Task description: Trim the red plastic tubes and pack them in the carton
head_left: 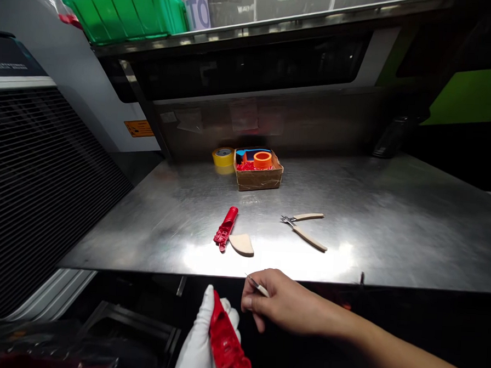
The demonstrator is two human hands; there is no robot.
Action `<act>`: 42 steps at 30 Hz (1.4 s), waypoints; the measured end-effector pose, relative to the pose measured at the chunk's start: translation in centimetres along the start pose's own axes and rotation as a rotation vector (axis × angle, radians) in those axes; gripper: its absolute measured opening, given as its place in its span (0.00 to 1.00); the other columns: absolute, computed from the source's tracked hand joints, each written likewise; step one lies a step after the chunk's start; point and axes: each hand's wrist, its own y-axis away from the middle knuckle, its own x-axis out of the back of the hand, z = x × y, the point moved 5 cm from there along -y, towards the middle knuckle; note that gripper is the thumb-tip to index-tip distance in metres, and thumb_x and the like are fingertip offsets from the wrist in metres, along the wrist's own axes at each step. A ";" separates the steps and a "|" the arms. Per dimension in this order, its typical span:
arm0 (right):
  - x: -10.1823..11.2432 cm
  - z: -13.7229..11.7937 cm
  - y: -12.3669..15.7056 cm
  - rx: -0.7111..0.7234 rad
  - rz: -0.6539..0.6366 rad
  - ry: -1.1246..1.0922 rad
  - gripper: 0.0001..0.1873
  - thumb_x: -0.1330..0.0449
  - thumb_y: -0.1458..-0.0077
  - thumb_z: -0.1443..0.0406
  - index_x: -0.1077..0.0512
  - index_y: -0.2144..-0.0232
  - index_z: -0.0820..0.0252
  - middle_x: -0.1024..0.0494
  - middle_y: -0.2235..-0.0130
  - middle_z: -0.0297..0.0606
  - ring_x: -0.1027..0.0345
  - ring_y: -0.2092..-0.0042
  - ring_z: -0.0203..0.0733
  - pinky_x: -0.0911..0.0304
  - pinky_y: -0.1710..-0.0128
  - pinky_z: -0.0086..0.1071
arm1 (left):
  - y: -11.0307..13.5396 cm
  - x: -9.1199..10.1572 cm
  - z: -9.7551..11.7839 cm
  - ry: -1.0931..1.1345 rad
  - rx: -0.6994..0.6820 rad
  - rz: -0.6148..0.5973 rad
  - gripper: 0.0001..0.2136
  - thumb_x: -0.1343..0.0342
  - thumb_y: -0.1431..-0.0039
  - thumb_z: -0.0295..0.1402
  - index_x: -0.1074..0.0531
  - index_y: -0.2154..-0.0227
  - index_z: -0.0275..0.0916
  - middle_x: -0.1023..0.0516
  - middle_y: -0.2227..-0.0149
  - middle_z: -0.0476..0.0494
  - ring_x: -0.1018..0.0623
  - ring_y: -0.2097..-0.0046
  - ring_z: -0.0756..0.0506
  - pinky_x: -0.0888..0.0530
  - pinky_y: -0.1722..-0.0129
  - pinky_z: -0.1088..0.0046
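Note:
My left hand (198,341), in a white glove, is shut on a red moulded plastic part (225,336) at the bottom of the view. My bare right hand (276,301) is close beside it, pinching a small pointed tool (259,286) with a pale handle and a thin metal tip. Both hands are below the front edge of a stainless steel table (351,211). On the table lie a second red plastic part (225,228), a cream wedge-shaped piece (241,244), and side cutters (304,231) with cream handles.
At the table's back stand a cardboard box (257,176) of red, orange and blue pieces and a yellow tape roll (222,157). A metal shelf holding a green crate (124,18) runs above. A dark vented machine panel (35,195) stands to the left.

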 end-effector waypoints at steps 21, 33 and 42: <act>-0.3 -1.0 0.3 0.177 0.124 0.160 0.07 0.50 0.51 0.74 0.35 0.73 0.61 0.32 0.73 0.29 0.43 0.71 0.32 0.47 0.72 0.24 | 1.8 -0.6 0.8 -0.026 -0.107 -0.029 0.13 0.39 0.47 0.42 0.26 0.64 0.39 0.24 0.67 0.45 0.23 0.67 0.47 0.28 0.70 0.74; 3.4 -2.2 0.1 0.060 0.409 0.673 0.08 0.48 0.39 0.63 0.31 0.61 0.59 0.27 0.64 0.37 0.34 0.64 0.39 0.44 0.67 0.29 | 2.0 -2.3 1.3 -0.103 -0.142 -0.258 0.22 0.51 0.41 0.51 0.29 0.64 0.34 0.39 0.77 0.52 0.47 0.81 0.57 0.49 0.84 0.82; 4.6 -1.5 -4.4 0.042 0.581 0.751 0.11 0.44 0.40 0.59 0.34 0.63 0.62 0.31 0.60 0.43 0.34 0.64 0.44 0.48 0.68 0.33 | 2.1 -2.2 1.8 -0.025 -0.132 -0.344 0.16 0.52 0.38 0.46 0.35 0.70 0.37 0.40 0.77 0.53 0.47 0.83 0.58 0.54 0.86 0.83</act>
